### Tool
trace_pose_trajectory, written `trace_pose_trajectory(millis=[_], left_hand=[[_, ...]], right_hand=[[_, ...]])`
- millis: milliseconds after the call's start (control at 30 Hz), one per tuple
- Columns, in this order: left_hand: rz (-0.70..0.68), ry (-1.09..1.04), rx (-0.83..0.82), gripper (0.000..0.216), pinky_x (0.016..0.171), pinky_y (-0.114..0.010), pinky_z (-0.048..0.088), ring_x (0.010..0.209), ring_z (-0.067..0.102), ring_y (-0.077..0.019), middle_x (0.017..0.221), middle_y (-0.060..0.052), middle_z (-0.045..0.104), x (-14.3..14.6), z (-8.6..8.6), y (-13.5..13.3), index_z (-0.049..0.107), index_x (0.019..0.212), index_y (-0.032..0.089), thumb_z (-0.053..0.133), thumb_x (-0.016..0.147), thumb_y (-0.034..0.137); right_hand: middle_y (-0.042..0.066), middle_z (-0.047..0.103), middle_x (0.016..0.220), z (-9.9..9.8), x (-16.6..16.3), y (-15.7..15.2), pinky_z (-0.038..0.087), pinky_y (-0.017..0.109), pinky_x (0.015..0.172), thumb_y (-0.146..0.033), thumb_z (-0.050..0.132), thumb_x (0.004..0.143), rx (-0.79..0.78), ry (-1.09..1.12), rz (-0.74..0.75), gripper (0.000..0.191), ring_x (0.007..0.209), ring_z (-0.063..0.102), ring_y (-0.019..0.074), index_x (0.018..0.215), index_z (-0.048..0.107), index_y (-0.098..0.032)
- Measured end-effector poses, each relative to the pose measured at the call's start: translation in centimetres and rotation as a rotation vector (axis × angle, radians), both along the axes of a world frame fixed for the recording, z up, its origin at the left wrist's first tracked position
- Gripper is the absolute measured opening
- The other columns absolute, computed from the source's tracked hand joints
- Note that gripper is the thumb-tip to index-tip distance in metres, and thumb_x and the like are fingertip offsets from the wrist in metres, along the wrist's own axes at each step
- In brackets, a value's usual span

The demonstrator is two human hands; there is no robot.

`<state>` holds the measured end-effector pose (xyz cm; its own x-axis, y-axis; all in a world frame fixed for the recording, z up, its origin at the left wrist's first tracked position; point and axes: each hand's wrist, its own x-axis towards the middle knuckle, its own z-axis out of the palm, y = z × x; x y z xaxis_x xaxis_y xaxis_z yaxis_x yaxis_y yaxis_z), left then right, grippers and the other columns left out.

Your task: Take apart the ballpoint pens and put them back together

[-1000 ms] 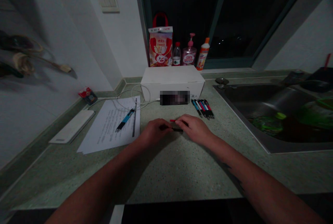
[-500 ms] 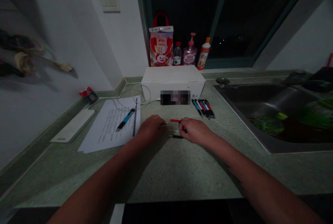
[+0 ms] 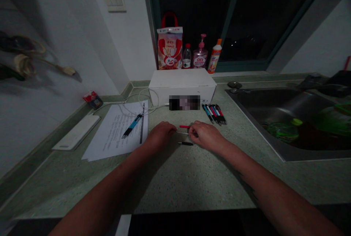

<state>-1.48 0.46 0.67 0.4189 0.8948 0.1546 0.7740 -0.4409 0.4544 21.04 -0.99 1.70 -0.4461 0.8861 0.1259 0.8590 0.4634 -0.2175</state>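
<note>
A thin pale pen refill [image 3: 182,132] spans the gap between my two hands above the counter. My right hand [image 3: 205,134] is closed, pinching its right end. The fingertips of my left hand [image 3: 162,133] are pressed together at the refill's other end; anything small inside that pinch is too tiny to name. Just behind the refill is a red pen barrel [image 3: 184,126], its right end hidden by my right hand. A short black pen part [image 3: 185,143] lies on the counter in front of the refill.
Several pens [image 3: 214,114] lie in a row before a white box [image 3: 182,79]. Left are printed sheets [image 3: 112,130] with blue-and-black pens [image 3: 132,126], a white flat device [image 3: 76,133] and a cable [image 3: 131,101]. A steel sink [image 3: 255,126] is at right; bottles [image 3: 200,57] stand behind.
The refill's left end has come up to my left fingertips; before, it lay lower and apart from them. My right hand has shifted slightly up, uncovering the black part's right end.
</note>
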Motion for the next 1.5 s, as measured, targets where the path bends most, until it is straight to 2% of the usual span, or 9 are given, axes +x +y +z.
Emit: trace_pose_trajectory(millis=[267, 500, 733, 1067, 1133, 1300, 1400, 1500], left_hand=[[-0.017, 0.009, 0.017, 0.024, 0.081, -0.038, 0.048, 0.088, 0.064, -0.025, 0.091, -0.009, 0.074, -0.1, 0.2, 0.1, 0.077, 0.091, 0.023, 0.054, 0.089, 0.019], [-0.051, 0.029, 0.006, 0.024, 0.082, -0.038, 0.047, 0.09, 0.063, -0.025, 0.092, -0.009, 0.073, -0.1, -0.1, 0.1, 0.076, 0.091, 0.021, 0.052, 0.091, 0.02], [-0.044, 0.009, -0.026, 0.023, 0.083, -0.037, 0.047, 0.09, 0.062, -0.0241, 0.093, -0.009, 0.072, 0.1, 0.4, -0.1, 0.075, 0.093, 0.02, 0.052, 0.091, 0.02], [-0.179, 0.032, -0.01, 0.017, 0.081, -0.033, 0.047, 0.086, 0.062, -0.0215, 0.089, -0.006, 0.071, 0.9, -0.5, -0.8, 0.075, 0.094, 0.02, 0.058, 0.091, 0.018], [-0.161, 0.017, 0.026, 0.015, 0.083, -0.034, 0.047, 0.09, 0.062, -0.0221, 0.093, -0.006, 0.071, 0.8, -0.6, -0.7, 0.074, 0.098, 0.02, 0.061, 0.09, 0.02], [-0.008, 0.035, 0.107, 0.02, 0.09, -0.037, 0.047, 0.1, 0.061, -0.0249, 0.102, -0.009, 0.071, 0.3, -0.4, 0.1, 0.073, 0.106, 0.02, 0.063, 0.089, 0.018], [-0.009, 0.124, 0.1, 0.018, 0.089, -0.038, 0.047, 0.098, 0.061, -0.025, 0.098, -0.009, 0.071, 0.3, -0.3, 0.6, 0.075, 0.102, 0.02, 0.062, 0.09, 0.018], [-0.018, 0.162, 0.097, 0.017, 0.088, -0.037, 0.046, 0.095, 0.062, -0.0244, 0.096, -0.008, 0.071, 0.4, -0.3, 0.8, 0.075, 0.098, 0.019, 0.06, 0.09, 0.016]], right_hand=[[0.005, 0.064, 0.086, -0.3, 0.0, 0.1, 0.036, 0.028, 0.066, -0.019, 0.056, 0.087, 0.024, 0.025, 0.003, 0.01, 0.074, 0.059, 0.0162, 0.083, 0.066, -0.019], [0.005, 0.064, 0.086, -0.2, 0.2, 0.0, 0.037, 0.027, 0.068, -0.018, 0.059, 0.086, 0.0, 0.056, 0.024, 0.007, 0.076, 0.059, 0.0166, 0.083, 0.066, -0.018], [0.004, 0.064, 0.086, -0.2, 0.2, 0.0, 0.037, 0.027, 0.067, -0.017, 0.059, 0.084, -0.011, 0.065, 0.034, 0.008, 0.075, 0.058, 0.0159, 0.083, 0.066, -0.019], [0.004, 0.066, 0.087, -0.4, -0.5, -0.2, 0.04, 0.028, 0.069, -0.016, 0.059, 0.085, -0.071, 0.069, 0.078, 0.008, 0.077, 0.061, 0.017, 0.083, 0.067, -0.019], [0.004, 0.066, 0.086, -0.4, -0.5, -0.1, 0.041, 0.028, 0.069, -0.016, 0.059, 0.085, -0.086, 0.05, 0.066, 0.009, 0.076, 0.061, 0.0173, 0.083, 0.067, -0.019], [0.004, 0.066, 0.09, -0.7, -0.2, 0.2, 0.042, 0.027, 0.07, -0.019, 0.061, 0.089, -0.059, 0.09, 0.063, 0.008, 0.08, 0.062, 0.0168, 0.087, 0.069, -0.02], [0.006, 0.067, 0.1, -0.8, 0.1, 0.7, 0.044, 0.03, 0.08, -0.027, 0.059, 0.096, 0.052, 0.148, 0.027, 0.015, 0.094, 0.062, 0.0198, 0.102, 0.07, -0.02], [0.009, 0.068, 0.104, -1.1, 0.5, 1.3, 0.044, 0.034, 0.088, -0.027, 0.057, 0.098, 0.115, 0.09, -0.01, 0.02, 0.102, 0.059, 0.0229, 0.109, 0.071, -0.019]])
